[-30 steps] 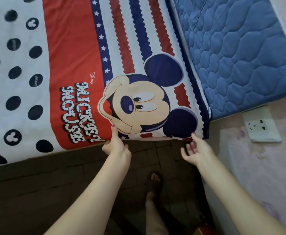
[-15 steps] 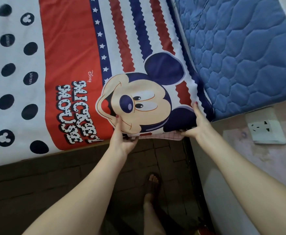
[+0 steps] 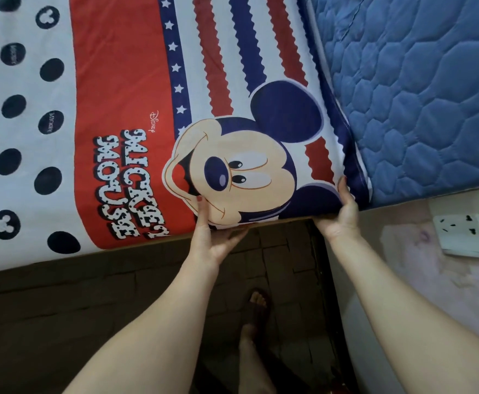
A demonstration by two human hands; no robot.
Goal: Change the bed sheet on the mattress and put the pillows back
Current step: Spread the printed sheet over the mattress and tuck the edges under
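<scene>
Hands, left hand (image 3: 212, 240) and right hand (image 3: 342, 211), grip pinching smooth printed sheet (image 3: 124, 89) edge, quilted blue mattress (image 3: 420, 89) beside

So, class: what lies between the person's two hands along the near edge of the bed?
In the head view, between the left hand and right hand lies only the printed sheet, its edge.

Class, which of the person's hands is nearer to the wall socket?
Right. The right hand grips the sheet corner, just left of the socket. The left hand holds the sheet's edge farther left, below the printed face.
</scene>
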